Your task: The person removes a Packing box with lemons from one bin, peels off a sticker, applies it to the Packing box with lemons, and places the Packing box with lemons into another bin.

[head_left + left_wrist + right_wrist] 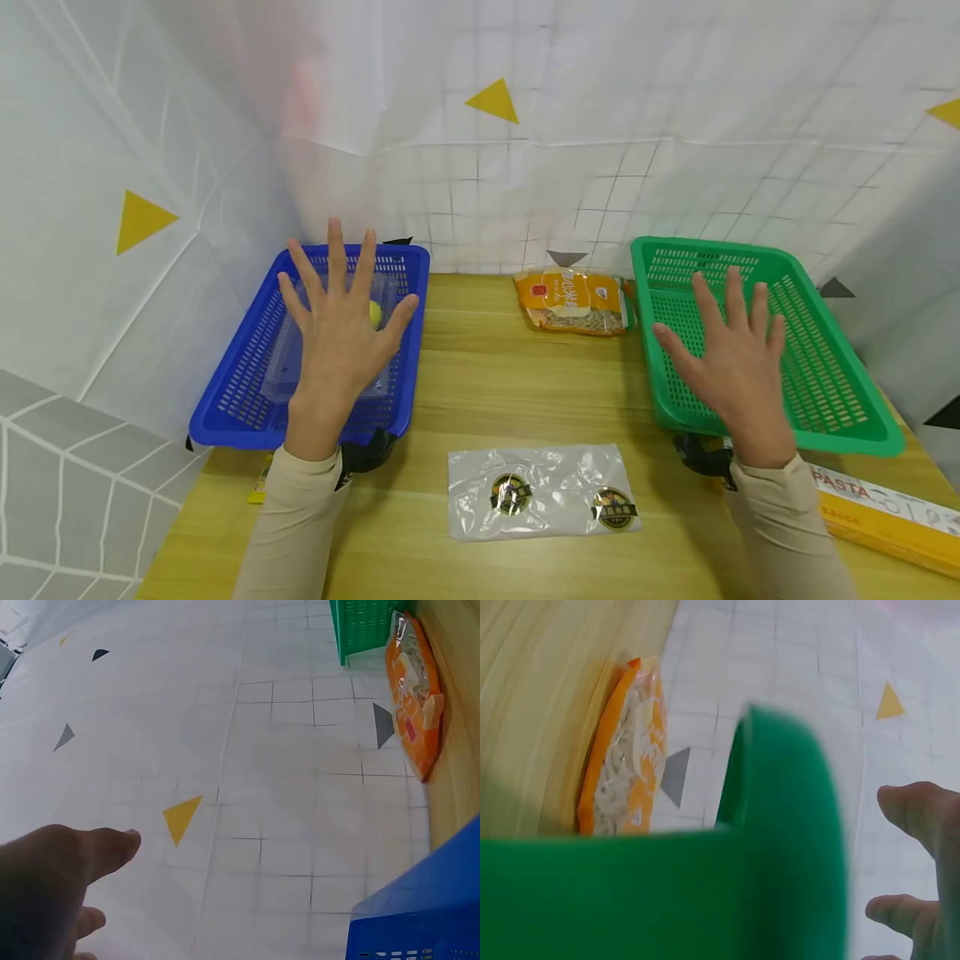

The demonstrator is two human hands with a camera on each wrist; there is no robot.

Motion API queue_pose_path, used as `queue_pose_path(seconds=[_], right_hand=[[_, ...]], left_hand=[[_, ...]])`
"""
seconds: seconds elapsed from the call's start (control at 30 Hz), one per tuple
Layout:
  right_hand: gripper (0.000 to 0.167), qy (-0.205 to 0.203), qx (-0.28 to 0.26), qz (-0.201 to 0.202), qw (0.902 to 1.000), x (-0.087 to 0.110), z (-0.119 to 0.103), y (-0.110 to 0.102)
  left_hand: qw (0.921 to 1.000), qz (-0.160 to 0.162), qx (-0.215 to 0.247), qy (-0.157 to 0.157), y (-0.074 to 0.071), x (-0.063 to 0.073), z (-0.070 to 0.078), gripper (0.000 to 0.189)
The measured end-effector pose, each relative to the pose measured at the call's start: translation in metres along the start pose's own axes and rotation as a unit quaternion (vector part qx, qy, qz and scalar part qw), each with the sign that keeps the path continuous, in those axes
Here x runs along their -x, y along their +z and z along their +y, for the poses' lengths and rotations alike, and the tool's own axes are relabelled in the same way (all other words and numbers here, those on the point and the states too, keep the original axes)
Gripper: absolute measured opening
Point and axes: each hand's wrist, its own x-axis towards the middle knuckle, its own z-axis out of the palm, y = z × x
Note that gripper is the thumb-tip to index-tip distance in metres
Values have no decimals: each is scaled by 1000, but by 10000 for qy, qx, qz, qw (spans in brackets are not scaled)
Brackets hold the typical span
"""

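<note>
My left hand [337, 342], fingers spread wide, is held above the blue basket [206, 429]. Inside that basket lies a clear plastic container [281, 367], with something round and yellow [375, 314] partly hidden behind the hand. Over the green basket [881, 429] my right hand [738, 367] is spread in the same way, holding nothing. A flat clear plastic bag [551, 475] with two round dark labels lies on the table between the forearms. Against the back wall, between the baskets, rests an orange food packet [573, 302].
An orange and white pasta box [885, 517] lies at the right, partly under the right forearm. A small yellow item [259, 487] shows below the blue basket. White sheeting [420, 100] closes off the back and sides of the wooden table [495, 383].
</note>
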Motion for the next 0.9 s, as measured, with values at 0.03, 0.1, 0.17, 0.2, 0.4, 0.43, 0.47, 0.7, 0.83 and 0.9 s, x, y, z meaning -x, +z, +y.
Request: queue_pose_path(seconds=[0.03,0.1,0.17,0.2,0.4,0.43,0.47,0.7,0.83,0.9], right_hand=[[86,-38,-44,26,10000,0,-2,0],[86,-156,-229,116,9995,1,-8,-1],[85,-335,-495,314,9977,2,-16,-2],[85,-455,-646,447,9959,2,-22,-3],[76,-1175,-1610,926,9756,-4,-62,-3],[75,-1245,-1794,883,9719,-6,-70,-3],[74,-1285,-1973,815,9685,-9,-78,-2],[66,-1511,-2961,171,9430,-22,-127,12],[65,-1802,-3324,-193,9255,-29,-153,26],[65,-1906,-3399,-454,9198,-33,-166,34]], left_hand=[[9999,78,140,27,-1,0,1,85],[9976,314,613,110,-4,0,2,83],[9896,560,1313,198,-10,1,2,79],[9836,646,1669,230,-14,2,2,77],[9485,483,3128,-120,-40,14,-8,73],[9430,372,3296,-265,-44,17,-10,73],[9365,265,3474,-398,-47,21,-13,74],[9147,-115,3864,-1182,-60,56,-33,75],[9069,-54,3842,-1732,-61,80,-44,73],[9024,8,3803,-2026,-61,90,-51,72]])
